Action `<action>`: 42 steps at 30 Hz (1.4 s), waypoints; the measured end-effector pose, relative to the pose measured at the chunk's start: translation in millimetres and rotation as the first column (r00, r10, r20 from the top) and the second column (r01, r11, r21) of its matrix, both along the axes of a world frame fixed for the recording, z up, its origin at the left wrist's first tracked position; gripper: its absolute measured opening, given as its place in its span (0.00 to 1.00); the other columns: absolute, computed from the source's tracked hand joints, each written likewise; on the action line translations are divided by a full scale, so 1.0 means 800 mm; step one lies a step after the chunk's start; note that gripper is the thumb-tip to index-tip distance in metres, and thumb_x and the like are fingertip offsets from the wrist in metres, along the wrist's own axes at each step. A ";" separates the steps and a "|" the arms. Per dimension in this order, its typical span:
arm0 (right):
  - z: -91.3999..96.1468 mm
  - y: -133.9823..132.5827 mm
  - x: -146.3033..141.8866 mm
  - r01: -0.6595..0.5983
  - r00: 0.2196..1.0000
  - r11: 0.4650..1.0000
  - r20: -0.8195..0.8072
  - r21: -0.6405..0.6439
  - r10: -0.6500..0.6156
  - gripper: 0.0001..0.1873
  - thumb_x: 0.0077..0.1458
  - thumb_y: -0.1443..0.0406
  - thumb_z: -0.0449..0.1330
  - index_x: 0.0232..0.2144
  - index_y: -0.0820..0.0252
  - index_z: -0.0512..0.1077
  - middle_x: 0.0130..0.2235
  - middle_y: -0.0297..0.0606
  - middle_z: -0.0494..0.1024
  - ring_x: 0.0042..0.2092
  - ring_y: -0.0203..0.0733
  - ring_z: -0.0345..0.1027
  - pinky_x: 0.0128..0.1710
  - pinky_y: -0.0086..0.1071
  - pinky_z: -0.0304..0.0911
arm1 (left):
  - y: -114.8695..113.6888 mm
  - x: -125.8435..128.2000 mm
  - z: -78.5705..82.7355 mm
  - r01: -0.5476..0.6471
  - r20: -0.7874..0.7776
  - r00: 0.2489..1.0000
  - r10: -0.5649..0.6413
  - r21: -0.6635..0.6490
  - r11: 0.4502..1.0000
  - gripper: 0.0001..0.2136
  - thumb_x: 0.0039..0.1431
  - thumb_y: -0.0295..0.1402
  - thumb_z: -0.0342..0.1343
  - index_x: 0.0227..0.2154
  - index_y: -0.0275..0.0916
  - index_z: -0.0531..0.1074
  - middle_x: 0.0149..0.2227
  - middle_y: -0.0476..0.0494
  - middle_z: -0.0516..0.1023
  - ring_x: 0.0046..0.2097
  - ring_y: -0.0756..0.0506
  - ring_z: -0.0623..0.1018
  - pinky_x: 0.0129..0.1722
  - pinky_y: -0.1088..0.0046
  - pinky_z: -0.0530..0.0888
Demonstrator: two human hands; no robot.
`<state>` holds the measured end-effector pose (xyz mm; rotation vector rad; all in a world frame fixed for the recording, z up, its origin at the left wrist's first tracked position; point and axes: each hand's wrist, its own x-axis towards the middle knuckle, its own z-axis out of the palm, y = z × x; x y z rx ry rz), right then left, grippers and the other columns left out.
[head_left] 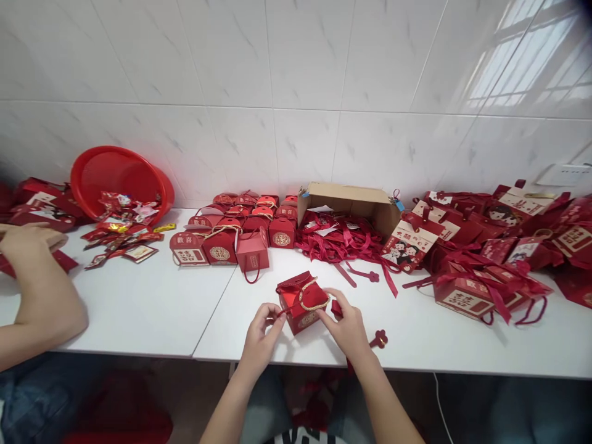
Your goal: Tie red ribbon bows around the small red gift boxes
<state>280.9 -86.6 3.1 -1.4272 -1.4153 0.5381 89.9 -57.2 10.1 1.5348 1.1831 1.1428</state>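
Observation:
A small red gift box (301, 303) with a gold cord handle stands on the white table (152, 308) near its front edge. My left hand (259, 336) pinches a thin red ribbon at the box's left side. My right hand (346, 325) is closed on the red ribbon at the box's right side, and a ribbon end with a knot (379, 338) lies just right of it.
Finished red boxes (240, 234) stand in rows behind. A cardboard carton (351, 200) spills red ribbons (342, 243). More red boxes (485, 259) are piled at the right. A red basin (121, 182) with candy lies at the left, where another person's arm (37, 290) rests.

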 end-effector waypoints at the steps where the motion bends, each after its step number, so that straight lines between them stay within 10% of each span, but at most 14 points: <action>1: 0.000 0.001 -0.001 -0.001 1.000 1.000 0.001 0.025 0.001 0.12 0.53 0.60 0.57 0.40 0.57 0.70 0.22 0.29 0.66 0.24 0.35 0.58 0.27 0.29 0.57 | -0.001 -0.003 0.001 -0.017 0.025 1.000 0.018 -0.034 0.999 0.10 0.52 0.41 0.53 0.26 0.39 0.66 0.28 0.50 0.67 0.32 0.48 0.70 0.34 0.74 0.68; 10: 0.000 0.009 0.021 0.259 0.807 0.964 -0.534 -0.064 -0.252 0.17 0.50 0.52 0.60 0.25 0.59 0.64 0.19 0.24 0.51 0.19 0.30 0.43 0.17 0.26 0.43 | 0.002 -0.064 0.008 -0.255 0.411 0.851 0.328 -0.222 0.941 0.14 0.44 0.43 0.61 0.22 0.37 0.69 0.28 0.48 0.70 0.33 0.48 0.71 0.33 0.74 0.71; 15: -0.011 0.005 0.047 0.234 0.625 0.960 -0.734 -0.150 -0.267 0.19 0.42 0.56 0.66 0.22 0.59 0.62 0.19 0.22 0.46 0.20 0.27 0.36 0.16 0.25 0.37 | 0.003 -0.093 0.003 -0.287 0.375 0.845 0.382 -0.284 0.915 0.15 0.39 0.44 0.64 0.20 0.37 0.70 0.27 0.49 0.69 0.33 0.49 0.71 0.31 0.76 0.70; 23: -0.028 -0.007 0.061 0.261 0.583 0.937 -0.736 -0.232 -0.345 0.18 0.37 0.57 0.69 0.22 0.62 0.66 0.17 0.20 0.47 0.19 0.26 0.36 0.16 0.25 0.37 | 0.013 -0.105 -0.018 -0.482 0.215 0.794 0.568 -0.347 0.805 0.18 0.32 0.47 0.65 0.20 0.36 0.72 0.26 0.47 0.72 0.31 0.48 0.71 0.27 0.75 0.64; 42: -0.006 -0.029 0.075 0.128 0.414 0.980 -0.889 -0.153 -0.193 0.15 0.40 0.63 0.70 0.23 0.64 0.68 0.18 0.19 0.43 0.19 0.23 0.33 0.16 0.22 0.35 | 0.011 -0.087 0.016 -0.210 0.502 0.742 0.443 -0.454 0.866 0.13 0.35 0.37 0.68 0.20 0.34 0.72 0.25 0.50 0.69 0.26 0.53 0.63 0.24 0.78 0.63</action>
